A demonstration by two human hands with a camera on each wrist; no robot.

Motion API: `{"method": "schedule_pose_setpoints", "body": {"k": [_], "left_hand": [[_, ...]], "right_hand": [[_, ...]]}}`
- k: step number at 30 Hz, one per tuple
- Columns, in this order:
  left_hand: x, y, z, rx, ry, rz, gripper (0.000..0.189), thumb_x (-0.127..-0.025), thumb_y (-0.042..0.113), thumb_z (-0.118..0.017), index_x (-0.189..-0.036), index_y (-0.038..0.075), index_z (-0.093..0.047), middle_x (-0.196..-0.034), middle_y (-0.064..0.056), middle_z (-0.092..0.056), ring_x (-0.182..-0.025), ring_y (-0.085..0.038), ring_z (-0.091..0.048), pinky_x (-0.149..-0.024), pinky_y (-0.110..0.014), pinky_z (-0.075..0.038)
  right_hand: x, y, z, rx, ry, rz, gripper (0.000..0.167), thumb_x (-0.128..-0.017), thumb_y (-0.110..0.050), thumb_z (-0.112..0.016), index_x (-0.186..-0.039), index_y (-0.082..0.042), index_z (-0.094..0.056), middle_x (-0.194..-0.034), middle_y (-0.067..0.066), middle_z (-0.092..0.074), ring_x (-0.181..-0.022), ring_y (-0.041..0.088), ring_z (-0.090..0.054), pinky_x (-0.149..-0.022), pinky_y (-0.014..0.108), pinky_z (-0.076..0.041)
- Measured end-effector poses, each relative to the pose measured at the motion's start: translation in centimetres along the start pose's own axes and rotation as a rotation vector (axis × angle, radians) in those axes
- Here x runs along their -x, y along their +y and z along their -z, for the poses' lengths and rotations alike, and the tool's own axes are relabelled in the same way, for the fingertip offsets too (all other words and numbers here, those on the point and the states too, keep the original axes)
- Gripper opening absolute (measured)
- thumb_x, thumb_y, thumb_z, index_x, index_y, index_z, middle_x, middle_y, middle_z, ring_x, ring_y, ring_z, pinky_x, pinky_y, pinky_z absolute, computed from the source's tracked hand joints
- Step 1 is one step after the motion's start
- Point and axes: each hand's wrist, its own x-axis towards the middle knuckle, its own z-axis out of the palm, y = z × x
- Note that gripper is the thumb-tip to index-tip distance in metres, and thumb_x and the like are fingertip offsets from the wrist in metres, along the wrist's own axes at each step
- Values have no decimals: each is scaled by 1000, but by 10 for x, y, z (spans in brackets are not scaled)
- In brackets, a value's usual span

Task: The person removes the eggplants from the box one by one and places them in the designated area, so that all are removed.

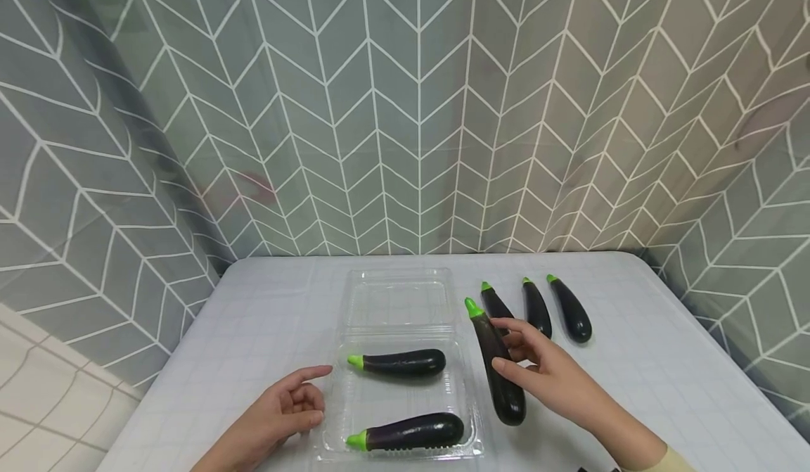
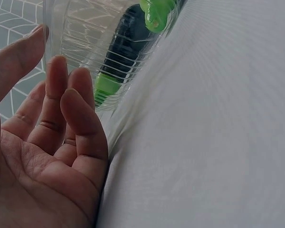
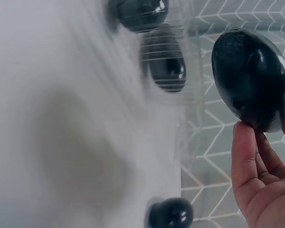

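Note:
My right hand (image 1: 538, 366) grips a dark purple eggplant (image 1: 508, 402) with a bright green stem, thumb on one side and fingers on the other. It is raised beside the right edge of a clear plastic clamshell box (image 1: 399, 396). From the right wrist, the held eggplant's rounded end (image 3: 249, 71) shows above the fingertips. Inside the box lie two eggplants, a farther one (image 1: 405, 364) and a nearer one (image 1: 418, 431), both with stems to the left. At the box's left edge is my left hand (image 1: 278, 412), empty, index finger extended and the others loosely bent.
The box's lid (image 1: 399, 303) lies folded back, away from me. Three more eggplants rest on the white-covered table (image 1: 253, 324) at the back right: one (image 1: 496, 304) partly behind the held one, a middle one (image 1: 536, 308) and a right one (image 1: 572, 314). A patterned curtain (image 1: 392, 106) hangs behind.

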Motion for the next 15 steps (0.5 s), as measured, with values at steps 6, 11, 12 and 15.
{"method": "schedule_pose_setpoints", "body": {"k": [6, 11, 12, 15], "left_hand": [[1, 0, 0, 10, -13, -21, 68, -94, -1, -62, -151, -5, -25, -100, -5, -60, -81, -9, -55, -69, -21, -47], [1, 0, 1, 3, -13, -20, 68, -94, 0, -63, -151, -5, -25, -101, -5, -60, -81, -9, -55, -69, -21, -47], [1, 0, 1, -2, -8, -15, 68, -94, 1, -63, -151, -5, -26, -101, -5, -60, -80, -9, -55, -69, -21, -47], [0, 0, 1, -11, 2, 0, 69, -94, 1, -63, -152, -3, -25, -100, -5, -59, -80, -9, -55, -69, -21, -47]], "right_hand": [[9, 12, 3, -30, 7, -34, 57, -92, -35, -71, -142, -25, -46, -118, 9, -56, -101, 23, -58, -79, 29, -50], [16, 22, 5, -63, 7, -59, 59, -93, -31, -70, -145, -23, -43, -115, 10, -56, -97, 21, -61, -77, 29, -50], [17, 24, 6, -70, 6, -64, 60, -93, -29, -70, -146, -21, -42, -114, 11, -57, -96, 21, -62, -77, 29, -50], [22, 32, 7, -79, -2, -86, 63, -94, -26, -70, -148, -18, -39, -113, 12, -56, -96, 21, -62, -77, 29, -50]]}}
